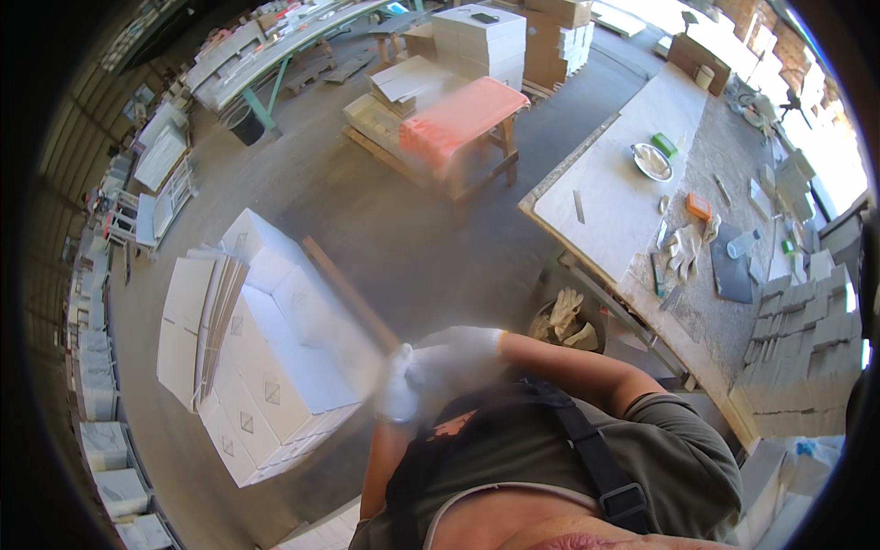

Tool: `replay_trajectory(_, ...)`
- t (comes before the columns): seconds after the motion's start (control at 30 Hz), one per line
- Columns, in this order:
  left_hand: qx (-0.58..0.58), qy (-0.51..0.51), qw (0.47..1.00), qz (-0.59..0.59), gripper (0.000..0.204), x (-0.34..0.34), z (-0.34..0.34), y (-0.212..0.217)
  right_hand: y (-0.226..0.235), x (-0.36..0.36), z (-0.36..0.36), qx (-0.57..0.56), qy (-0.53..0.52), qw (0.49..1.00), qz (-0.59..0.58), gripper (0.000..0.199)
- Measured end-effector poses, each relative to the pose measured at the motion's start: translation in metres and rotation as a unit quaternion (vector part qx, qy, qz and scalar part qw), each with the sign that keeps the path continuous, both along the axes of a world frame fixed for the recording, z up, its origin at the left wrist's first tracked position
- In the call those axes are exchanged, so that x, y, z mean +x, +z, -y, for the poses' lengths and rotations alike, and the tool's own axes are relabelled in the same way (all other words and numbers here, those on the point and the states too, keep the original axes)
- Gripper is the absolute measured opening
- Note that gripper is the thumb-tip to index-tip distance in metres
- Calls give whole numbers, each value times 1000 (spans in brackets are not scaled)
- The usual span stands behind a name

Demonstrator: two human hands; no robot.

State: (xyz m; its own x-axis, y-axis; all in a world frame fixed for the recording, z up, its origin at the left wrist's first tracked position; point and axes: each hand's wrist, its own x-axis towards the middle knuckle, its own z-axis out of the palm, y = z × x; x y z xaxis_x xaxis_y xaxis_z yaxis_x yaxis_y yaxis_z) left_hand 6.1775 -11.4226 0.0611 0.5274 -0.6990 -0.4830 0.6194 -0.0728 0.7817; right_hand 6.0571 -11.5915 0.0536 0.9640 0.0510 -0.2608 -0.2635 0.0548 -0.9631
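Observation:
Both my hands wear white gloves and meet in front of my chest, under a hazy patch in the picture. My left hand (399,387) is raised with its fingers curled in; what they hold, if anything, is hidden. Across from the right comes my right hand (456,354), touching or nearly touching the left, its fingers smeared by the haze. Just beyond them at the left stands a stack of white boxes (266,376), with flat cardboard sheets (192,316) leaning on its far-left side. A brown wooden strip (344,289) runs beside the stack and ends behind my hands.
On my right, a long worktable (596,197) bears a white bowl (652,161), work gloves (683,252) and an orange block (698,205). Beneath it sits a bin with gloves (564,316). Ahead are a red-topped wooden stand (463,119) and stacked white cartons (478,46).

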Motion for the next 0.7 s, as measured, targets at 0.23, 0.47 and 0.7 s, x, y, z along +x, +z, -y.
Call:
replay_trajectory(0.23,-65,101,987,-111,47,131,115,46,47,36,84,-168,-70,957,228,62)
replay_trajectory(0.47,-3,-55,992,115,54,207,218,-26,114,107,188,-105,-147,961,210,41)
replay_trajectory(0.7,26,-142,969,200,55,259,296,-42,83,192,296,-241,5,965,98,33)
